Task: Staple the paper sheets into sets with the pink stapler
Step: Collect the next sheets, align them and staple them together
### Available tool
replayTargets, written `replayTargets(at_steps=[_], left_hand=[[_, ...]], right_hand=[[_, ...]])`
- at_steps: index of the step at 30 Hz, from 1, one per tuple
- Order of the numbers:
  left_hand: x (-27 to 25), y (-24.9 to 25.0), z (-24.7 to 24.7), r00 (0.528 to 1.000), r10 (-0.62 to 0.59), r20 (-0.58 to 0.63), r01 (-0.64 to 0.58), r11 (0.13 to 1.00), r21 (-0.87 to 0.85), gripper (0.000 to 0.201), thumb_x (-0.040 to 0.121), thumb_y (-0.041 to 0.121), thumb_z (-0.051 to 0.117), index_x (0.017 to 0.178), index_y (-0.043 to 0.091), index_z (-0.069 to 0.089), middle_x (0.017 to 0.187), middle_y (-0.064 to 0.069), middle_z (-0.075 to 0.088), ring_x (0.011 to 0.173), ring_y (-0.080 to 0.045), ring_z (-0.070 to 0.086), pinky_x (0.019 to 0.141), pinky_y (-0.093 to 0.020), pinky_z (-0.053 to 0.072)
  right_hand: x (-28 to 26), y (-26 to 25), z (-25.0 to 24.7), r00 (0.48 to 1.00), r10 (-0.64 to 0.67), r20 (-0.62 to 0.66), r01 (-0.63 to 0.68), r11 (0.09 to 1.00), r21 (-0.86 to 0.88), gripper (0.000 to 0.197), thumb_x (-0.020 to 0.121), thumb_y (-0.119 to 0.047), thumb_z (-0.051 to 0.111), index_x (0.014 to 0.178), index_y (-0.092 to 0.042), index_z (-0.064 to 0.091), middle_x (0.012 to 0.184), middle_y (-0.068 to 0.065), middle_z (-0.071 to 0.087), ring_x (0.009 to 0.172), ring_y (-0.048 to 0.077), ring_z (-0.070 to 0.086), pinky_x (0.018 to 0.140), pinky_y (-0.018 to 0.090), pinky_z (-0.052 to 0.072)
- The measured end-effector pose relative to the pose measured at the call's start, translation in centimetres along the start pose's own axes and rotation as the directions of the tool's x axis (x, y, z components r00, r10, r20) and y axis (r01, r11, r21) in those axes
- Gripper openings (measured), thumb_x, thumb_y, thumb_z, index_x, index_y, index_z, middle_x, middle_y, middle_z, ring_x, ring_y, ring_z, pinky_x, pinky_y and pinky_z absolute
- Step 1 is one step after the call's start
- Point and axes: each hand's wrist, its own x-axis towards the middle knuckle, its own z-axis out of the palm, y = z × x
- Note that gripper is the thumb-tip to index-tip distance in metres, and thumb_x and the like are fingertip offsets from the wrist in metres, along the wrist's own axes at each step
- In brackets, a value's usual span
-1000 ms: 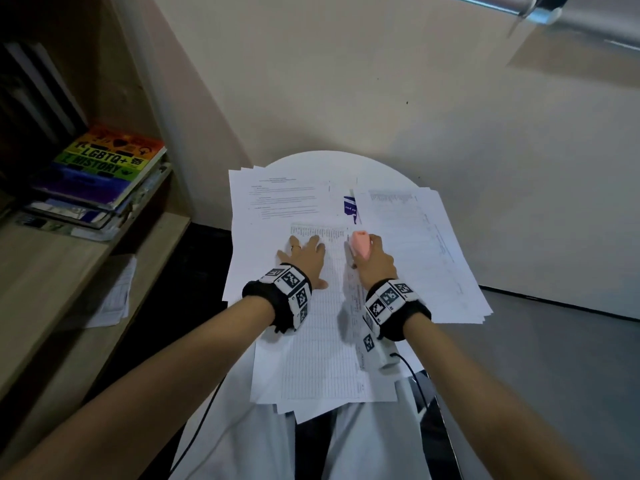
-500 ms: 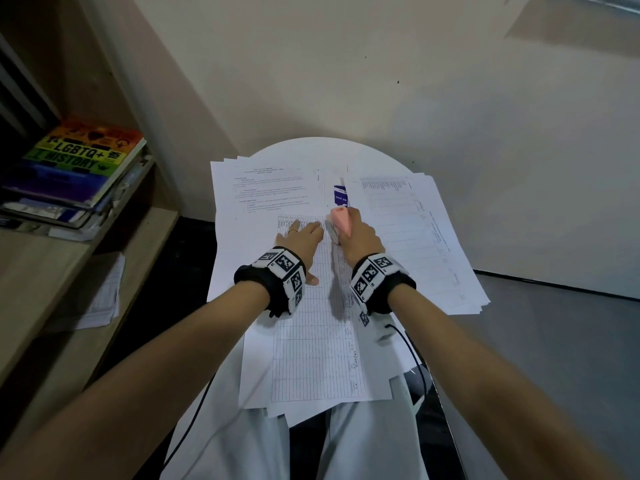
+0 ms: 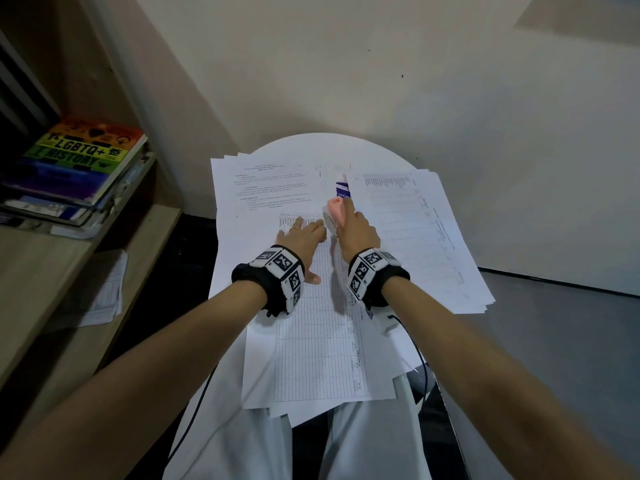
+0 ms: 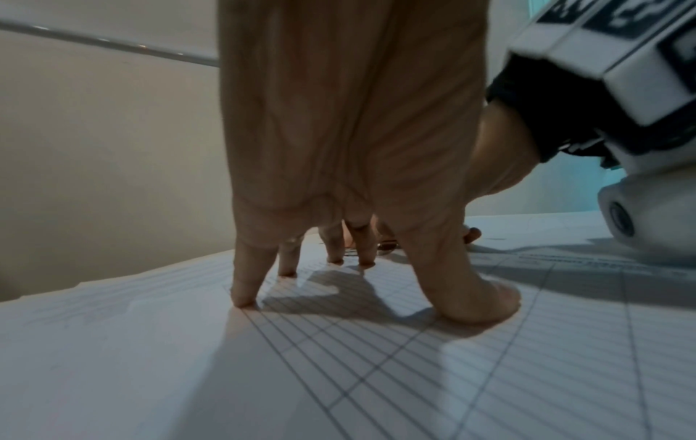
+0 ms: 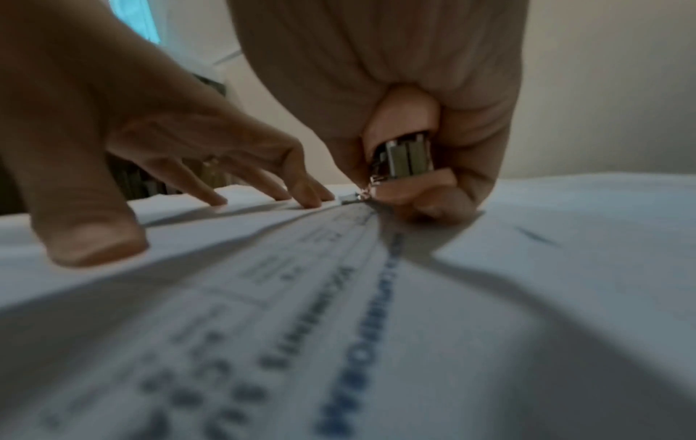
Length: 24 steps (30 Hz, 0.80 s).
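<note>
A set of gridded paper sheets lies lengthwise on the round white table. My left hand lies flat on the set's far end, fingers spread and pressing the paper. My right hand grips the pink stapler at the set's far right corner. In the right wrist view the stapler shows its metal mouth at the paper's corner, right beside my left fingertips.
More paper stacks lie at the far left and right of the table. A small blue and white box sits between them. Books are stacked on a wooden shelf at left. A black cable hangs by my right arm.
My right hand has carried the stapler forward and a little left to the set's far corner. My left hand slid forward along the sheet with it.
</note>
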Motion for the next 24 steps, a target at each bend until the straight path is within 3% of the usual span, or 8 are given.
replayTargets(at_steps=[4,8,12,14,17,20,23,24], left_hand=[[-0.2,0.1,0.0,1.0,0.016,-0.008,-0.016,1.0,0.003,0.087,0.069,0.032,0.082,0.139,0.016,0.032,0.16,0.007,0.002,0.147,-0.032,-0.001,0.111,-0.062,0.018],[-0.1,-0.1,0.2,0.999,0.03,-0.026,-0.031,0.999,-0.022,0.079,0.066,0.031,0.083,0.13,0.016,0.039,0.16,0.007,0.003,0.147,-0.032,0.0,0.111,-0.064,0.017],[0.2,-0.3,0.0,0.999,0.03,-0.013,-0.031,0.999,-0.023,0.082,0.068,0.033,0.082,0.135,0.016,0.037,0.16,0.008,0.003,0.147,-0.031,0.0,0.111,-0.063,0.017],[0.4,-0.3,-0.1,1.0,0.012,-0.022,-0.013,0.997,-0.081,0.078,0.077,0.032,0.075,0.141,0.016,0.033,0.159,0.004,0.014,0.147,-0.029,0.005,0.113,-0.061,0.018],[0.8,0.1,-0.3,0.971,-0.022,-0.239,-0.061,0.941,-0.333,0.038,0.093,0.024,0.055,0.129,0.009,0.05,0.134,-0.009,0.053,0.131,-0.03,0.044,0.107,-0.043,0.037],[0.4,1.9,-0.6,0.913,-0.169,-0.371,-0.166,0.677,-0.717,0.029,0.096,0.019,0.052,0.119,0.003,0.06,0.113,-0.012,0.065,0.103,-0.023,0.062,0.091,-0.03,0.049],[-0.7,4.7,-0.6,0.932,-0.219,-0.289,-0.238,0.232,-0.943,0.027,0.092,0.01,0.058,0.116,-0.003,0.058,0.098,-0.014,0.065,0.081,-0.021,0.069,0.072,-0.023,0.058],[-1.2,5.5,-0.5,0.934,-0.221,-0.281,-0.249,0.161,-0.955,0.026,0.09,0.007,0.06,0.114,-0.004,0.058,0.095,-0.014,0.065,0.077,-0.02,0.07,0.067,-0.023,0.058]], right_hand=[[0.1,-0.8,-0.6,0.997,0.077,0.022,-0.08,0.987,0.143,0.05,0.099,-0.035,0.039,0.14,-0.007,0.028,0.124,0.023,0.053,0.109,0.039,0.056,0.08,0.04,0.043],[1.8,-2.1,-0.8,0.962,0.271,0.014,-0.252,0.873,0.417,0.044,0.098,-0.029,0.044,0.132,-0.002,0.036,0.128,0.022,0.052,0.112,0.037,0.055,0.084,0.039,0.044],[1.7,-1.9,-0.6,0.989,0.118,-0.087,-0.072,0.91,0.409,0.045,0.098,-0.03,0.044,0.14,-0.018,0.031,0.114,0.018,0.061,0.097,0.037,0.061,0.073,0.037,0.044],[0.8,-1.1,-1.2,0.991,0.056,-0.123,-0.004,0.92,0.392,0.047,0.097,-0.031,0.046,0.141,-0.023,0.029,0.111,0.015,0.062,0.095,0.035,0.061,0.071,0.036,0.044],[-1.1,0.5,-2.4,0.985,0.005,-0.172,0.061,0.923,0.381,0.049,0.096,-0.03,0.049,0.141,-0.026,0.029,0.11,0.013,0.062,0.091,0.033,0.061,0.071,0.037,0.048],[-3.4,2.1,-3.5,0.982,-0.019,-0.188,0.09,0.923,0.375,0.051,0.095,-0.029,0.05,0.141,-0.028,0.028,0.109,0.011,0.061,0.09,0.032,0.061,0.071,0.036,0.048],[-5.6,3.2,-4.2,0.98,-0.015,-0.2,0.098,0.906,0.412,0.051,0.095,-0.03,0.049,0.141,-0.031,0.027,0.108,0.01,0.061,0.089,0.03,0.061,0.074,0.041,0.051],[-6.3,3.5,-4.4,0.979,-0.013,-0.204,0.101,0.899,0.427,0.05,0.096,-0.031,0.048,0.141,-0.031,0.027,0.107,0.009,0.061,0.088,0.029,0.061,0.075,0.041,0.052]])
